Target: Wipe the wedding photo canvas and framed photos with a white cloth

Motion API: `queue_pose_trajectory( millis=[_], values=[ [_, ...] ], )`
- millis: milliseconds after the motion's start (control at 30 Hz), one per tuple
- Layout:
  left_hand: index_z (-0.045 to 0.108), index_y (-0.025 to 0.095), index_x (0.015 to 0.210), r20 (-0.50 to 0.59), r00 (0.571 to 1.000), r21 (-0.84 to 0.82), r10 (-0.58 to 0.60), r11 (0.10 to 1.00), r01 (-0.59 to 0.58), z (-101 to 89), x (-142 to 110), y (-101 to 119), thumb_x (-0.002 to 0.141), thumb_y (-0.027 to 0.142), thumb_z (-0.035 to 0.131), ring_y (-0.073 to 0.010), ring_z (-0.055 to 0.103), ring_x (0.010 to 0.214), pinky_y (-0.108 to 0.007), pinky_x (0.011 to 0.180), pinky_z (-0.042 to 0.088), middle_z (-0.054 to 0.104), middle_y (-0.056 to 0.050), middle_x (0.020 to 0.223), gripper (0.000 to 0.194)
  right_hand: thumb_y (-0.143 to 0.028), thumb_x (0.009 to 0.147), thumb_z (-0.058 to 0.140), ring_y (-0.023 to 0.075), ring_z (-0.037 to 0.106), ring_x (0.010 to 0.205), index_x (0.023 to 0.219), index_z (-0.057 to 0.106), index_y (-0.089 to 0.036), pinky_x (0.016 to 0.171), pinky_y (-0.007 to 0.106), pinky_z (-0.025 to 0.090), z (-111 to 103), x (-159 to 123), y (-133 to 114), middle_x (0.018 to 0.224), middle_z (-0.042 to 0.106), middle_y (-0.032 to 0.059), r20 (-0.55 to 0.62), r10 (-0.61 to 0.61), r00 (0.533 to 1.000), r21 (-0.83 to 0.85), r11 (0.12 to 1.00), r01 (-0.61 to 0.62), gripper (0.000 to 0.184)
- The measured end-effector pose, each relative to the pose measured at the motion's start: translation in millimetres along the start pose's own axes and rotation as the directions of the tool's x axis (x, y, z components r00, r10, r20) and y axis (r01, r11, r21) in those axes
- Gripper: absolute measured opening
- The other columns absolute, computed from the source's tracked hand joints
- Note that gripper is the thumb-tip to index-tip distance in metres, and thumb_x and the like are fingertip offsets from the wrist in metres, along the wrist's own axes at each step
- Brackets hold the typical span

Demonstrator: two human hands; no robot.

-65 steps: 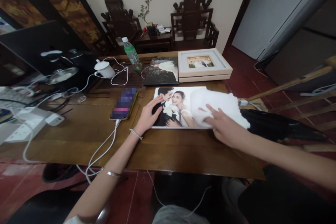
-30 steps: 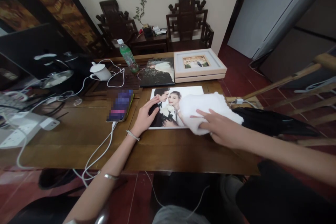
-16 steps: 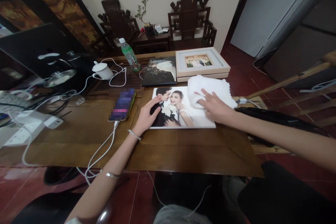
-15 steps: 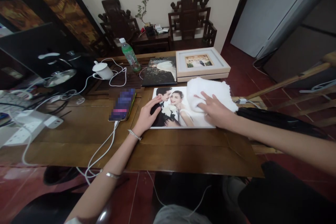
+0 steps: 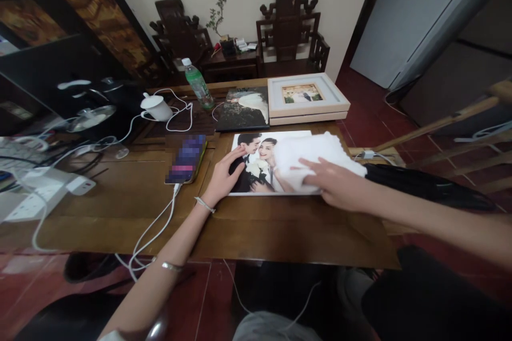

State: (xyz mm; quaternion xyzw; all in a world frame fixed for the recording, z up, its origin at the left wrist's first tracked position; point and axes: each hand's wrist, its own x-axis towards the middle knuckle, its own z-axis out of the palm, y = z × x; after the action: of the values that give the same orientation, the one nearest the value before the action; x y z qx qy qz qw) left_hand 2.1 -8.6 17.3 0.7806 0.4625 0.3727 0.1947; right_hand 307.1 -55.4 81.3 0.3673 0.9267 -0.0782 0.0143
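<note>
A large wedding photo print (image 5: 256,168) lies flat on the wooden table (image 5: 120,208). My left hand (image 5: 224,176) rests on the print's left edge, fingers stretched out flat and holding nothing. My right hand (image 5: 335,184) presses a white fluffy cloth (image 5: 310,154) onto the right half of the print, fingers spread flat on top of the cloth.
A phone (image 5: 187,158) on a white cable lies left of the print. Behind it are a dark photo album (image 5: 244,108), a white framed photo (image 5: 304,97), a green bottle (image 5: 197,84) and a white cup (image 5: 155,107). Power strips (image 5: 44,189) sit far left. A black object (image 5: 424,187) lies to the right.
My right hand has dragged the cloth from the print's far right corner back toward me and leftward over the picture. My left hand has stayed on the left edge.
</note>
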Motion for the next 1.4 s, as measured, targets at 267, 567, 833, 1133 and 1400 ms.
queue_pose_trajectory(
  millis=[267, 567, 833, 1133, 1400],
  values=[
    [0.060, 0.020, 0.122, 0.002, 1.000, -0.008, 0.001, 1.000, -0.001, 0.0, 0, -2, 0.090, 0.027, 0.050, -0.0213, 0.046, 0.131, -0.043, 0.112, 0.032, 0.054, -0.008, 0.137, 0.034, 0.002, 0.070, 0.042, 0.0350, 0.038, 0.132, 0.114, 0.056, -0.013, 0.101, 0.054, 0.039, 16, 17, 65, 0.145, 0.039, 0.0205, -0.172, 0.185, 0.968, -0.101, 0.974, -0.204, 0.049],
    [0.059, 0.020, 0.122, 0.004, 1.000, -0.004, 0.006, 1.000, -0.006, -0.1, 0, -1, 0.091, 0.028, 0.048, -0.0217, 0.046, 0.130, -0.044, 0.112, 0.033, 0.054, -0.008, 0.137, 0.034, 0.003, 0.065, 0.044, 0.0370, 0.017, 0.140, 0.104, 0.063, -0.016, 0.105, 0.065, 0.028, 22, -21, -23, 0.150, 0.035, 0.0112, -0.114, 0.016, 0.993, 0.000, 1.000, -0.016, 0.047],
    [0.060, 0.020, 0.121, 0.002, 1.000, 0.008, -0.004, 1.000, 0.004, -0.3, 0, 0, 0.091, 0.031, 0.049, -0.0216, 0.048, 0.129, -0.045, 0.112, 0.033, 0.056, -0.008, 0.135, 0.034, 0.005, 0.064, 0.043, 0.0290, 0.037, 0.134, 0.099, 0.063, -0.017, 0.108, 0.051, 0.034, 5, -6, 33, 0.144, 0.043, 0.0124, -0.085, 0.071, 0.994, -0.005, 0.997, -0.072, 0.046],
    [0.059, 0.020, 0.122, 0.010, 1.000, -0.006, -0.007, 1.000, 0.007, -0.6, 0, 0, 0.090, 0.027, 0.049, -0.0215, 0.045, 0.131, -0.044, 0.112, 0.032, 0.054, -0.008, 0.137, 0.034, 0.003, 0.068, 0.043, 0.0356, 0.032, 0.136, 0.106, 0.058, -0.014, 0.104, 0.058, 0.035, 24, -3, 53, 0.147, 0.038, 0.0164, -0.218, 0.159, 0.963, -0.086, 0.980, -0.181, 0.045],
    [0.059, 0.020, 0.122, 0.009, 1.000, -0.011, -0.003, 1.000, 0.003, 0.0, 0, -1, 0.090, 0.028, 0.049, -0.0215, 0.046, 0.131, -0.044, 0.112, 0.032, 0.054, -0.008, 0.137, 0.034, 0.003, 0.066, 0.043, 0.0376, 0.018, 0.140, 0.105, 0.062, -0.015, 0.105, 0.065, 0.029, 25, -28, -15, 0.150, 0.034, 0.0135, -0.142, 0.048, 0.989, -0.024, 0.998, -0.052, 0.047]
  ],
)
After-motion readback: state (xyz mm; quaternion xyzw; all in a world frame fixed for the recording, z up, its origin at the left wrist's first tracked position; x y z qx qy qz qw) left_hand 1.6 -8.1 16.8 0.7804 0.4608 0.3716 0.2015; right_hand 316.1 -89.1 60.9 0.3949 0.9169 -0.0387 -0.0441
